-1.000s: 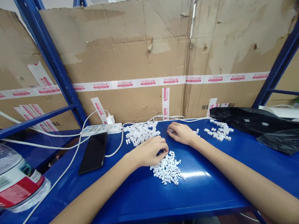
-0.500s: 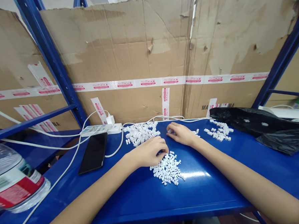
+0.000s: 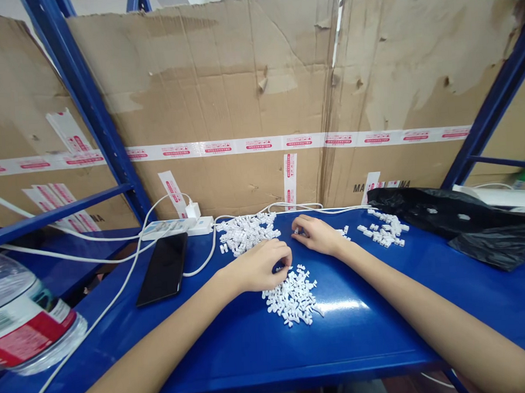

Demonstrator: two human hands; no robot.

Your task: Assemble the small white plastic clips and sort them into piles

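My left hand (image 3: 268, 265) is at the upper left edge of a heap of small white plastic pieces (image 3: 296, 300), thumb and forefinger closed in a pinch; whatever lies between the tips is too small to make out. Just behind it spreads a second heap of larger white plastic pieces (image 3: 244, 232). My right hand (image 3: 315, 233) rests low over the table with its fingers curled, a bit of white showing at the fingertips. Partly hidden by that hand, a few white pieces (image 3: 344, 232) lie on its right. Farther right is a looser group of blocky white pieces (image 3: 385, 231).
On the left are a black phone (image 3: 163, 269), a white power strip (image 3: 176, 227) with cables, and a large plastic bottle (image 3: 26, 320). A black plastic bag (image 3: 422, 214) lies at the right. Cardboard (image 3: 222, 105) walls the back of the blue table (image 3: 362, 338).
My left hand's fingertips have shifted very slightly left over the small pieces. My right hand keeps its place and its curled pose.
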